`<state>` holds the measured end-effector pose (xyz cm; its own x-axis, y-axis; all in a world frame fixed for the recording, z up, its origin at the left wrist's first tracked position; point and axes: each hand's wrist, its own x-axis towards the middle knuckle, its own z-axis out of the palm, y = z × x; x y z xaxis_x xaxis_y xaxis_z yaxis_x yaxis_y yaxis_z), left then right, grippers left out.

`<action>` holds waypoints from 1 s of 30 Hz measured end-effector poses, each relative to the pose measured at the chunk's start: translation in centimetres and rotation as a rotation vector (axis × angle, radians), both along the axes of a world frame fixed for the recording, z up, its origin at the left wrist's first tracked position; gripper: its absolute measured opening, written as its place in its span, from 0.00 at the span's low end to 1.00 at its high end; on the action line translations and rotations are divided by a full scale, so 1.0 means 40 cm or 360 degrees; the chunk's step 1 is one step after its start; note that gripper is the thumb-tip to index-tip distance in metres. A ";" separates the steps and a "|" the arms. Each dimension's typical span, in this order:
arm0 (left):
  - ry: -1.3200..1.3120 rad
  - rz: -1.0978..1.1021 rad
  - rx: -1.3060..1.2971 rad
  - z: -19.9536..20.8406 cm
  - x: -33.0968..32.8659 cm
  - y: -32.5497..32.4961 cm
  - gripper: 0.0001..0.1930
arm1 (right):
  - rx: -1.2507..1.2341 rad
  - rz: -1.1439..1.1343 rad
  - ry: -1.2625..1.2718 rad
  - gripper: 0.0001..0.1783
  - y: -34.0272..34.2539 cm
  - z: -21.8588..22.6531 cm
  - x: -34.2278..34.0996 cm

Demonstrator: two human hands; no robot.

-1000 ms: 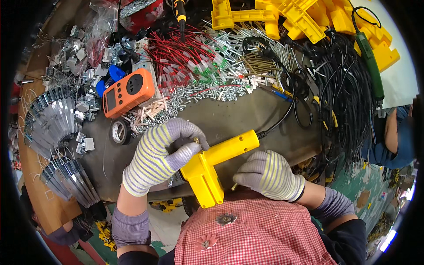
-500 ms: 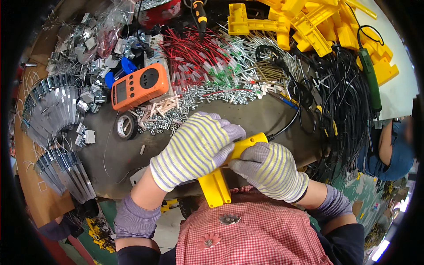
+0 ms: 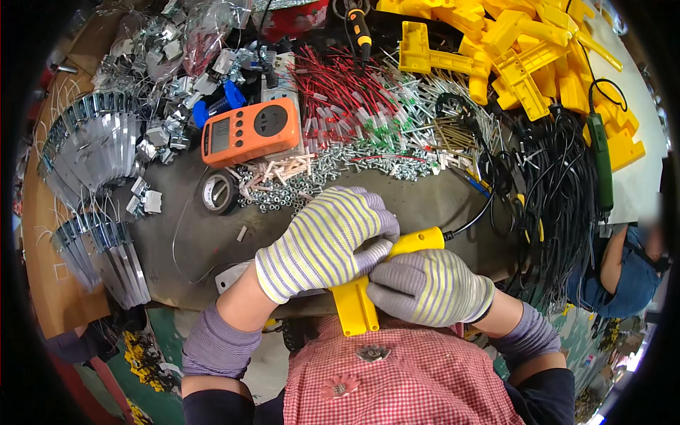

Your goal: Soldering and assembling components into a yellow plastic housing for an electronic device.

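Note:
A yellow plastic tool housing [image 3: 356, 312] lies across my hands above the bench's near edge, its wide block pointing down toward the apron. Its handle end [image 3: 421, 241] points right, and a black power cord [image 3: 467, 225] comes out of it. My left hand [image 3: 329, 244], in a striped knit glove, is closed over the housing's middle from above. Against the handle's near side, my right hand [image 3: 433, 287], gloved alike, has its fingers curled and pressed together. Both hands hide the joint between block and handle; any small part between the fingertips cannot be seen.
Behind my hands are an orange meter [image 3: 244, 134], a tape roll [image 3: 219, 193], nuts [image 3: 273, 195], screws and red wires [image 3: 333, 78]. Yellow housings [image 3: 520, 64] are piled far right, above black cords [image 3: 559, 184]. Metal strips [image 3: 99, 142] fan out left. Another person [image 3: 616, 273] sits at right.
The head view has shifted, so the bench appears farther right and lower. My right fingers have moved down along the housing toward its block. My left hand keeps its grip.

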<state>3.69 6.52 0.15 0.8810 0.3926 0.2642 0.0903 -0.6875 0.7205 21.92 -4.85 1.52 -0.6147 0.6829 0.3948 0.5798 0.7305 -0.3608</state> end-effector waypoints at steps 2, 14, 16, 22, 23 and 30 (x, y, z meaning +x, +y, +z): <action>0.0077 -0.0008 0.0153 0.021 -0.016 0.005 0.09 | -0.0233 0.0009 0.0072 0.10 0.012 0.029 0.007; 0.0456 0.0987 0.0756 -0.006 -0.118 0.013 0.16 | -0.0093 -0.0477 -0.0656 0.11 0.358 -0.039 -0.070; 0.0533 0.0941 0.0757 0.006 -0.108 0.017 0.14 | -0.0062 -0.0433 -0.0639 0.14 0.357 -0.052 -0.070; 0.1053 0.0718 0.1414 -0.007 -0.052 0.030 0.06 | 0.0006 -0.0378 -0.0283 0.11 0.326 -0.035 -0.041; 0.1046 0.0716 0.1411 -0.011 -0.044 0.029 0.06 | 0.0003 -0.0382 -0.0290 0.11 0.318 -0.032 -0.025; 0.1153 0.0792 0.1535 -0.034 -0.015 0.034 0.05 | -0.1532 -0.0281 0.0314 0.13 0.269 0.091 0.111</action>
